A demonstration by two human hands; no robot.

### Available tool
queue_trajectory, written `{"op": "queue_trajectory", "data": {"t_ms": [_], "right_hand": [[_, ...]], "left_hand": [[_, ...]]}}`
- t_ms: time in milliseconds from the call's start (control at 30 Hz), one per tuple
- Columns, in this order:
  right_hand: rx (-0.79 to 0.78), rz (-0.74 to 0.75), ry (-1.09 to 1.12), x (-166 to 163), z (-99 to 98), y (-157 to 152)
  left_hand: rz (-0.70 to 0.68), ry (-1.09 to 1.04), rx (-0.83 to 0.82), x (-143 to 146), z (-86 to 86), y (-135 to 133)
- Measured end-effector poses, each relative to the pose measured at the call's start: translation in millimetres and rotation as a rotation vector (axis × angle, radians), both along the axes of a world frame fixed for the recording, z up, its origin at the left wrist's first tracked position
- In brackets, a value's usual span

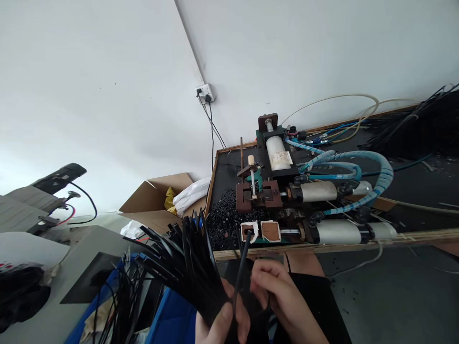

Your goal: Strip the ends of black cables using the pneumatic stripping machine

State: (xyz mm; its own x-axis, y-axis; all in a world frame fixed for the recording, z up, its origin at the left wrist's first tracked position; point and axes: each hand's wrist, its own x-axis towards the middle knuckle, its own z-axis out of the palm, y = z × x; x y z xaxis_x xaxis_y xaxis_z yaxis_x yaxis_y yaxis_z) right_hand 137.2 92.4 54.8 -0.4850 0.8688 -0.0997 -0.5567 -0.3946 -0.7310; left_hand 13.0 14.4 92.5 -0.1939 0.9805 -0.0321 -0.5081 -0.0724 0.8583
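Note:
A thick bundle of black strips [186, 263], flat and tube-like with their ends fanned out up and to the left, is wrapped in my left hand [227, 317]. One single black strip [242, 270] stands apart from the bundle, rising from my left hand; its upper end is at a brown pad [248, 231] with a white rim on the machine's near clamp. To the right of that strip is my right hand [278, 291], with its fingers curled in and the thumb bent towards them. What its fingertips hold, if anything, is hidden.
Air cylinders [339, 231] with blue-wrapped hoses [380, 172] fill the bench before me. Black cut bits [225, 217] lie heaped left of the clamps. A cardboard box [143, 200] and a blue crate [161, 315] stand left; more black strips [419, 124] lie far right.

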Motion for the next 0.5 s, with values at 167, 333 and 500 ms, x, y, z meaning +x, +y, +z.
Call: {"op": "queue_trajectory", "data": {"t_ms": [167,333,500], "right_hand": [[0.390,-0.210,-0.872,-11.2,-13.8,6.6],[0.516,-0.383,-1.058,-13.8,-18.3,4.2],[0.687,-0.404,-0.661,-0.3,3.7,-9.1]], "left_hand": [[0.014,0.045,-0.054,-3.1,-7.3,-5.5],[0.055,0.094,-0.117,-1.1,-5.3,-3.7],[0.071,0.139,-0.153,1.3,-2.6,-4.3]]}}
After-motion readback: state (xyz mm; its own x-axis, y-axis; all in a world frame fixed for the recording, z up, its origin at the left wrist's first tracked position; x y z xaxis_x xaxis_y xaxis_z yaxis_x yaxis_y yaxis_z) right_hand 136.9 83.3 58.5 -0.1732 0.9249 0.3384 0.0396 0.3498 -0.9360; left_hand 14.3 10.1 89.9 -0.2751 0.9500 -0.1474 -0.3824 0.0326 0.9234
